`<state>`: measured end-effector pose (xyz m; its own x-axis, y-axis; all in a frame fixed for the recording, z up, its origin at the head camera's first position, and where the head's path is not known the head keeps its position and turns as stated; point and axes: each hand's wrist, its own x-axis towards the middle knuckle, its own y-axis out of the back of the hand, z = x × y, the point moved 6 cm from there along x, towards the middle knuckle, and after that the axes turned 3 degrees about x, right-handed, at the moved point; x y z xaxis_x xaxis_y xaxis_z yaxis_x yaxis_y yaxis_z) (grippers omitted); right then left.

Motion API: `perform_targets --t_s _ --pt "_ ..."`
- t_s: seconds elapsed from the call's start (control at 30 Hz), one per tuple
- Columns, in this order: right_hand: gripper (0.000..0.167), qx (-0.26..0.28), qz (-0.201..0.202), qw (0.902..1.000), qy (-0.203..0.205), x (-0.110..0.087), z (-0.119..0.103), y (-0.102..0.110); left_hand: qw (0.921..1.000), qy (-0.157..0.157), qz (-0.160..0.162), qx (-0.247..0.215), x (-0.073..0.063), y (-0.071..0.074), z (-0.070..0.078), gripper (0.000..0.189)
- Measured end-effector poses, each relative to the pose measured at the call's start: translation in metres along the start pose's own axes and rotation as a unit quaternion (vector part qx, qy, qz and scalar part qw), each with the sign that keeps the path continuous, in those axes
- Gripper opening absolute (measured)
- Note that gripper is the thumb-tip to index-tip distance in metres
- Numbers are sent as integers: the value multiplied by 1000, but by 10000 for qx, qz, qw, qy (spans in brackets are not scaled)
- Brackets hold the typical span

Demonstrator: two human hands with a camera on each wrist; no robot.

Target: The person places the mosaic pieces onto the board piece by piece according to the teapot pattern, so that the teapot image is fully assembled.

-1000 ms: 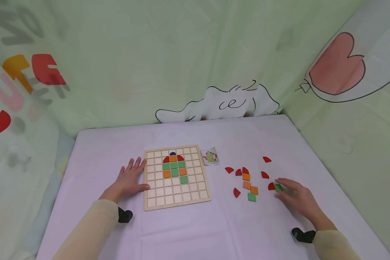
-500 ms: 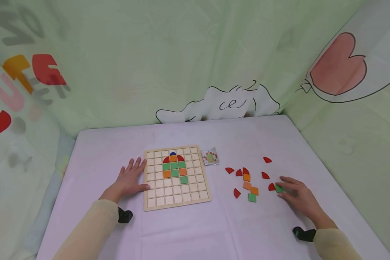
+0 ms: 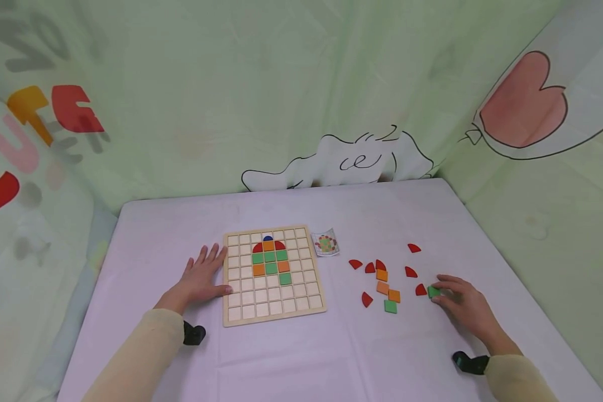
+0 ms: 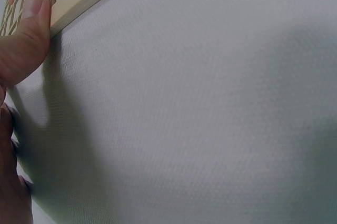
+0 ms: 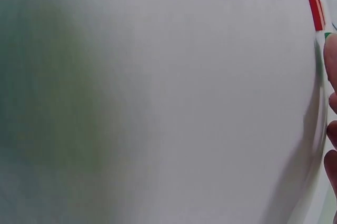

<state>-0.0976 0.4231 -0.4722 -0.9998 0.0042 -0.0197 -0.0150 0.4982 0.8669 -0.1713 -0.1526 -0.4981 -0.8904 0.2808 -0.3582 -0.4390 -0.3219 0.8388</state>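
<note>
At three o'clock on the table (image 3: 291, 363), the right hand (image 3: 466, 308) pinches a green tile (image 3: 432, 292); I see a slim gap has just opened from the red wedge (image 3: 420, 290) at its nine o'clock, so I judge it separated. The left hand (image 3: 199, 280), fingers spread, touches the wooden board (image 3: 274, 308) at nine o'clock.

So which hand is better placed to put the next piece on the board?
Probably the right hand: it pinches a green square, and the other loose pieces lie nearer it. The left hand, though touching the board, holds no piece.
</note>
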Motion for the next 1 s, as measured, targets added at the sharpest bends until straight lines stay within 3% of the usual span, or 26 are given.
perform_targets --t_s 0.3,0.53,0.7,1.0 --pt "36 221 -37 9995 214 8 -47 -8 10000 13 24 -19 -2 1 1 106" --pt "34 414 -315 9960 731 23 -93 -30 10000 -4 -4 -25 -2 1 1 105" --pt "34 784 -619 9912 864 34 -122 -51 10000 16 -43 -42 -2 0 0 105" --pt "34 897 -639 9840 1397 45 -185 -81 9999 68 -57 -85 0 0 1 106"
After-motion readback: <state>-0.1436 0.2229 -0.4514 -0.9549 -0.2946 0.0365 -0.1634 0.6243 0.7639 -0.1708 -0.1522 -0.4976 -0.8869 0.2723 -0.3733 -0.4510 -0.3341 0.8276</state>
